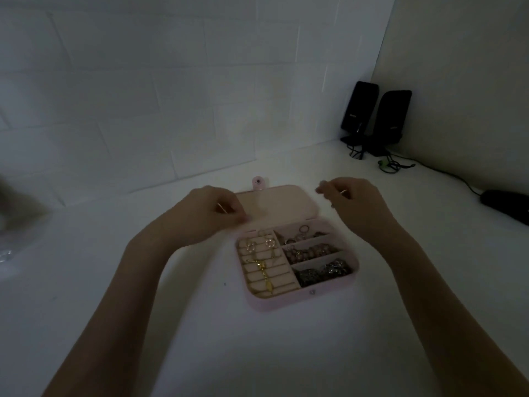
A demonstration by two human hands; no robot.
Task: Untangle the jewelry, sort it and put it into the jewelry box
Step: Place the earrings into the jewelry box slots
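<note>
The pink jewelry box (286,299) lies open on the white table, its lid (274,202) folded back flat. Gold earrings (259,243) and a gold necklace (262,267) sit on the padded rolls at the left. On the right, three compartments hold rings (303,233), a pink beaded piece (312,250) and a dark chain pile (323,272). My left hand (211,213) has its fingers curled at the lid's left edge and seems to pinch it. My right hand (349,199) hovers above the lid's right corner, fingers loosely curled and holding nothing visible.
Two black speakers (375,118) with tangled cables (389,164) stand in the far right corner. A dark device (506,204) lies at the right edge. Something pale and blurred (11,213) sits at the far left. A white brick wall runs behind the table.
</note>
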